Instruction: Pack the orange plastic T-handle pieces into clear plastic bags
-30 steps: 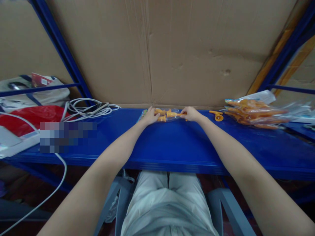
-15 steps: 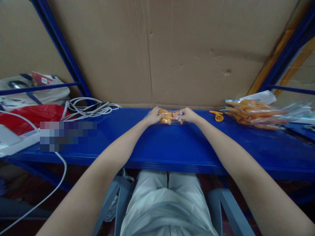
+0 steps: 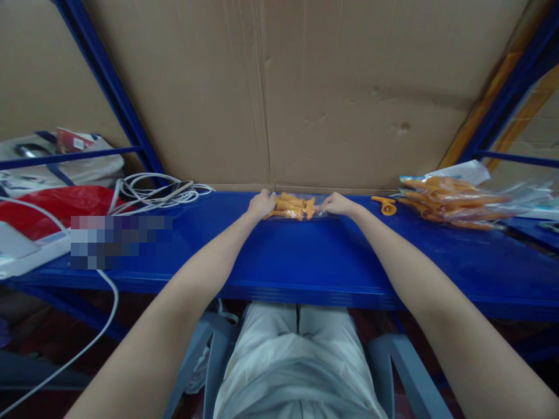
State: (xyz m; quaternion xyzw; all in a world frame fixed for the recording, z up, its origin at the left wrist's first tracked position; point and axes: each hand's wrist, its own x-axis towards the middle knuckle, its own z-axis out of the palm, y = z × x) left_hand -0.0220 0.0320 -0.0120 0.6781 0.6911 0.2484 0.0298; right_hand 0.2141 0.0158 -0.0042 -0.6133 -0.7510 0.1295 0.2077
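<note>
A clear plastic bag (image 3: 293,206) holding several orange plastic parts lies on the blue table, between my hands. My left hand (image 3: 262,205) is closed on the bag's left end, its fingertips partly hidden. At the opposite end, my right hand (image 3: 335,204) pinches the clear film, with the orange parts lying just left of its fingers. To the right of that hand, apart from it, sits a loose orange part (image 3: 388,207) with a round cup and a short handle.
A pile of bagged orange parts (image 3: 454,203) occupies the right side of the blue table (image 3: 305,262). At left are a coiled white cable (image 3: 161,192), a red bag (image 3: 78,203) and a white box (image 3: 35,253). Cardboard (image 3: 327,105) stands behind.
My left hand has shifted slightly left and now grips the bag's end instead of lying over it. More of the orange parts show, and my right hand's fingers are pinched on the film.
</note>
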